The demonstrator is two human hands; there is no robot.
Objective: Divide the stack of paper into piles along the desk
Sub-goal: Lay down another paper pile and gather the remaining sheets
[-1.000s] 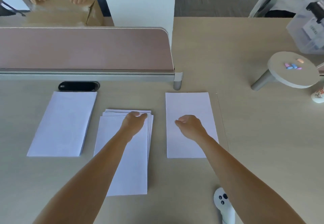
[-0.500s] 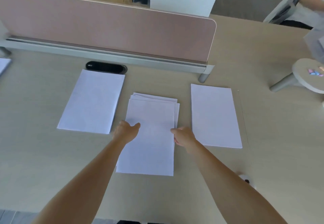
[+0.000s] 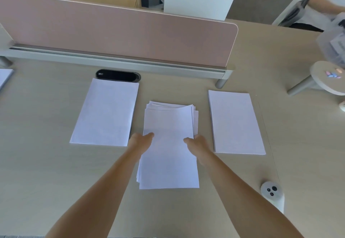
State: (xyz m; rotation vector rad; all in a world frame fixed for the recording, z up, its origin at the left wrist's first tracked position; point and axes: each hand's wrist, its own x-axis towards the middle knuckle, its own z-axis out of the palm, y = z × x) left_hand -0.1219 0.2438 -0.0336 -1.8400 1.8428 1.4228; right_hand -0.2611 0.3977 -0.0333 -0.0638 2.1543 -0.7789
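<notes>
Three white paper piles lie side by side on the beige desk (image 3: 46,163). The middle pile (image 3: 169,163) is loosely fanned, its sheets askew at the far end. My left hand (image 3: 140,141) grips its left edge and my right hand (image 3: 196,143) grips its right edge, thumbs on top of the sheets. A neat left pile (image 3: 105,111) and a neat right pile (image 3: 235,122) rest flat and untouched on either side.
A pink divider panel (image 3: 119,30) runs across the back. A black cable port (image 3: 118,75) sits behind the left pile. A white controller (image 3: 272,194) lies near right. A round stand (image 3: 330,78) and a person at far right. Another paper edge (image 3: 4,77) at far left.
My right hand left the right pile and both hands slid back to the sides of the middle pile, taking hold of its edges. The view tilted down and leftward.
</notes>
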